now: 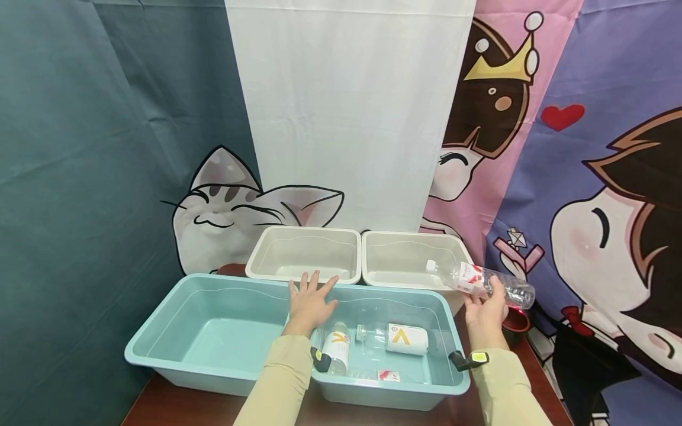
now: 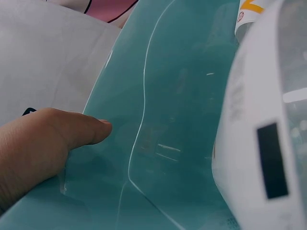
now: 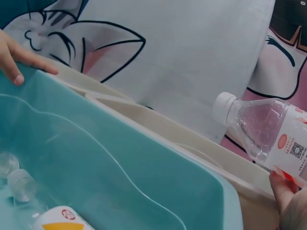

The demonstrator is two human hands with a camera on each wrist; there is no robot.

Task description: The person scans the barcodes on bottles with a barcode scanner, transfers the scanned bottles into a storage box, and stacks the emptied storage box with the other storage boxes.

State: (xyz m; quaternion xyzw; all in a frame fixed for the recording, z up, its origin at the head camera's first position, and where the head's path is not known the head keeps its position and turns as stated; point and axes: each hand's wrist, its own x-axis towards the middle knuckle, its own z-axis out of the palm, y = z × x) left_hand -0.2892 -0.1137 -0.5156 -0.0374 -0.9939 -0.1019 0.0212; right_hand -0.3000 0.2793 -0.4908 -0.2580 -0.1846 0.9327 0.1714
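Observation:
My right hand (image 1: 487, 310) grips a clear plastic bottle (image 1: 471, 279) with a white cap and a red-and-white label. It holds the bottle on its side over the front right of the right cream bin (image 1: 412, 260), cap pointing left. My left hand (image 1: 311, 305), fingers spread, is at the back of the right blue tub (image 1: 460, 378), near where the two tubs meet. Inside that tub lie a bottle with a white-and-yellow label (image 1: 407, 339), a similar bottle (image 1: 338, 349) below my left wrist, and a clear bottle with a red-and-white label (image 1: 389, 376) by the front wall.
A second blue tub (image 1: 160, 355) stands at the left. Behind the tubs is another cream bin (image 1: 303, 254) beside the right one. A dark red round container (image 1: 515, 322) sits beyond my right hand on the brown table (image 1: 176, 408). A printed curtain (image 1: 351, 118) hangs behind.

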